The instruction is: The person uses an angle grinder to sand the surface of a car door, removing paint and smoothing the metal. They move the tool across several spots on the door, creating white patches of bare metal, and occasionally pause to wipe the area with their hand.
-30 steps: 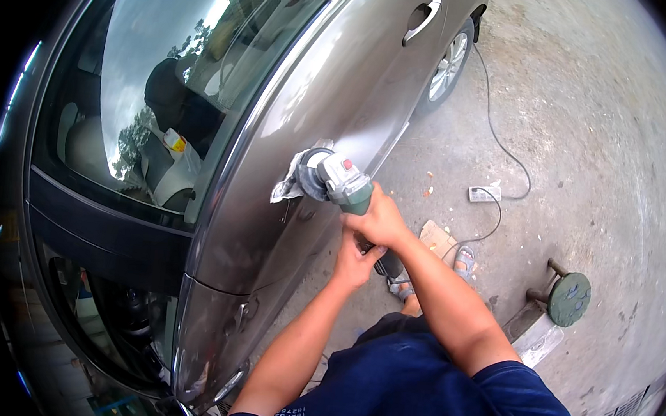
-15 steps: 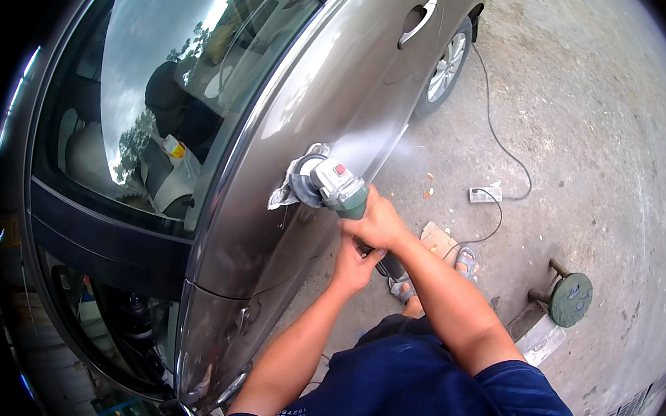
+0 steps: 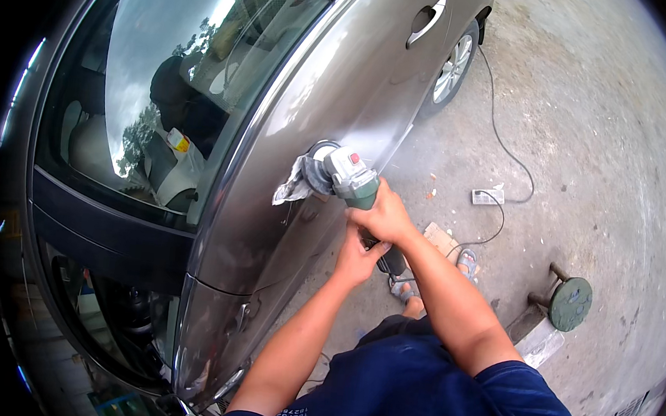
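Observation:
My right hand is closed around the green body of an angle grinder with a grey head and red button. Just below it, my left hand grips the tool's rear part, which is partly hidden. The grinder's disc is against or very close to the bronze-grey car door, beside a ragged whitish patch; contact is hard to make out. A pale haze of spray or dust spreads from the disc toward the upper right along the door.
The car's window fills the left. A rear wheel stands upper right. A cable runs over the concrete floor to a power strip. A round green stool lies tipped at right; cardboard is near my sandalled feet.
The grinder and both hands have shifted slightly up and right, with more of the ragged patch showing left of the disc. My grip looks the same.

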Demonstrator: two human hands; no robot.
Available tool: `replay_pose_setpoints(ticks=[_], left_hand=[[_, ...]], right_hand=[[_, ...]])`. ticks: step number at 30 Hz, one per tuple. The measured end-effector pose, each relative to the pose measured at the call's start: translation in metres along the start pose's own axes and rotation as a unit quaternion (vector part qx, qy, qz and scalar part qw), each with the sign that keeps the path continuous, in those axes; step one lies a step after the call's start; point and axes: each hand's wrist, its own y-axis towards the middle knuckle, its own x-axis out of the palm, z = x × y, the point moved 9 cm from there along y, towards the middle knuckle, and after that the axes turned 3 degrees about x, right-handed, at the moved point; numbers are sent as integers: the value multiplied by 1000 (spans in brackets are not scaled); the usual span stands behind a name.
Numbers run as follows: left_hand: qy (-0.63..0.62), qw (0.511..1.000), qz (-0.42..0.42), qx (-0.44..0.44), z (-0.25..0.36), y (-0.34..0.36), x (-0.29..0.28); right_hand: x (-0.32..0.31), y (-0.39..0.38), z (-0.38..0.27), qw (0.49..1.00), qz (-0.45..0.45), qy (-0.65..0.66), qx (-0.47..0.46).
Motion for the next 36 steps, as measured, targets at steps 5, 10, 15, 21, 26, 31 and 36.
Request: replay_pose_setpoints(ticks=[5,10,15,21,26,31,36], left_hand=[[-51,998,35,-1,0,-13,3],[-6,1000,6,-7,2,-1,2],[-83,996,39,8,1,-15,4],[-7,1000,16,-17,-3,-2,2],[-8,1000,9,-11,-4,-2,4],[37,999,11,-31,-3,-4,5],[47,999,5,-23,-10,3,4]], right_hand=[[13,-5,-3,998,-38,-42,-39],[-2,0,-5,1000,-5,11,-25],[20,-4,1,996,-47,-57,-56],[4,-1,1,999,-27,-3,-17],[5,0,16,1000,-5,8,-11],[5,1,25,1000,-22,18,13],[3,5,30,999,2,38,-14]])
